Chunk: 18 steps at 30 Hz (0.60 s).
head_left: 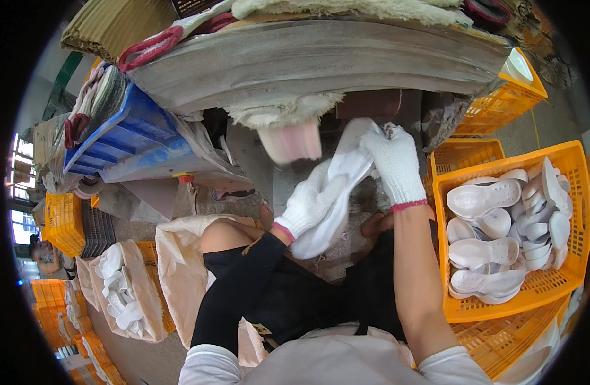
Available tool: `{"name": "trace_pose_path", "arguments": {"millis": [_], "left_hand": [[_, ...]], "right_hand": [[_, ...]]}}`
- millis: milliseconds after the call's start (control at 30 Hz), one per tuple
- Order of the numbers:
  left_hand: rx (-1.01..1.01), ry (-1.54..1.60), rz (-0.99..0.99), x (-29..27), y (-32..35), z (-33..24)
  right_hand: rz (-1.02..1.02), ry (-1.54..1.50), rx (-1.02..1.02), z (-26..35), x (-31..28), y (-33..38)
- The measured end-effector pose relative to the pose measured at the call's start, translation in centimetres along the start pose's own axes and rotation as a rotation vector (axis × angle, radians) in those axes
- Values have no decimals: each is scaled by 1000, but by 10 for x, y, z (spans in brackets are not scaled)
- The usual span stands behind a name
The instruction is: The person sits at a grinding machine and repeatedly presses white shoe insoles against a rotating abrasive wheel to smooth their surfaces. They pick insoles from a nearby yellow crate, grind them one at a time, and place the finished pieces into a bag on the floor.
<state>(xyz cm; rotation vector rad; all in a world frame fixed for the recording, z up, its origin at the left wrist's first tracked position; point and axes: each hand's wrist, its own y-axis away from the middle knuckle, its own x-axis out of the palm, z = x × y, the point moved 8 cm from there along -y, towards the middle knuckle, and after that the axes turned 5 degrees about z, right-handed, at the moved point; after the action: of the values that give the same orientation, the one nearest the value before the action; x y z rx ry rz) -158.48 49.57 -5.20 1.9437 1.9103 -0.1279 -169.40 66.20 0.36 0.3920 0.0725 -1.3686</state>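
Both my hands wear white knit gloves with pink cuffs. My left hand (pixel 310 204) grips the lower half of a white shoe sole (pixel 342 176), and my right hand (pixel 395 162) holds its upper end. The sole is tilted, its top close to a pink spinning wheel (pixel 290 141) that looks blurred, under a fluffy buffing pad (pixel 283 110) on a grey machine (pixel 308 64). A black sleeve covers my left forearm; my right forearm is bare.
An orange crate (pixel 552 289) to my right holds several white soles (pixel 484 199). More orange crates (pixel 500 102) stand behind it. A sack (pixel 138 301) with white soles sits at lower left, a blue tray (pixel 125 135) at upper left. Another person (pixel 41 253) is at far left.
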Motion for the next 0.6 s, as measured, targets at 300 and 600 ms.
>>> {"name": "trace_pose_path", "arguments": {"millis": [300,600], "left_hand": [[-37,965,-116,35,-57,-18],[-39,624,-198,48,-86,-20]], "right_hand": [[-30,133,-351,34,-6,75],[-35,145,-138,32,-25,105]]}}
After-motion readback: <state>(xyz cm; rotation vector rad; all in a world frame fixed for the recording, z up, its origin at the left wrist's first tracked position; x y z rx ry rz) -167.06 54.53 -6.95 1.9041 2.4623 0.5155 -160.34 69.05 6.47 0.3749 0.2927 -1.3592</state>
